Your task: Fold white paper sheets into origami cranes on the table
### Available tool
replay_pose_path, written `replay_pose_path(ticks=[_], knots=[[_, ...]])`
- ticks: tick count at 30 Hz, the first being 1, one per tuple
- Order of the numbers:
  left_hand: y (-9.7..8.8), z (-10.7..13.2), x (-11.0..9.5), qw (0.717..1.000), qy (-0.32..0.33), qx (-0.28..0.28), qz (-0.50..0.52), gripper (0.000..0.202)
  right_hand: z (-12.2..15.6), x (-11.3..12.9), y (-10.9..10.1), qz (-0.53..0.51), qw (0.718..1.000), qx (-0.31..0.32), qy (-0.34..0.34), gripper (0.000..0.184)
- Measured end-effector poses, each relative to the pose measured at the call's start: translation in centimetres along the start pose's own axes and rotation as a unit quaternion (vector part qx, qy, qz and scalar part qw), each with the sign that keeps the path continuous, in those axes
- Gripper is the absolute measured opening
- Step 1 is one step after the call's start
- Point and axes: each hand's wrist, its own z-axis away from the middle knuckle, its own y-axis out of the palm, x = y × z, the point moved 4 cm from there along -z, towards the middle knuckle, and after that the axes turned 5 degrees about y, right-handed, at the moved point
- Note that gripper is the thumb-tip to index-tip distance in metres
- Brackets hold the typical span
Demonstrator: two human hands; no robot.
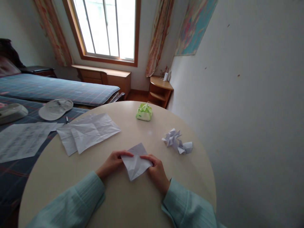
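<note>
A small folded white paper point(136, 161), diamond-shaped with creases, lies on the round beige table point(123, 202) in front of me. My left hand point(111, 164) pinches its left corner, fingers curled with the thumb on top. At the paper's right edge my right hand point(156, 171) grips it the same way, fingers closed on the paper. Both arms wear pale green sleeves.
Two creased white sheets point(89, 131) lie at the table's left. Folded paper figures point(177, 142) sit to the right, a green tissue pack point(144, 112) farther back. Beyond the left edge is a bed point(59, 88) with printed pages point(21, 139) and a cap point(55, 109). A wall stands close on the right.
</note>
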Motion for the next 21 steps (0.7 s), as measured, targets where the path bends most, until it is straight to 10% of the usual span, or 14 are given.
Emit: replay_pose_path(ticks=[21], knots=[[0.14, 0.6, 0.49, 0.998, -0.001, -0.065, 0.019, 0.026, 0.32, 0.39, 0.01, 0.034, 0.999, 0.007, -0.035, 0.041]])
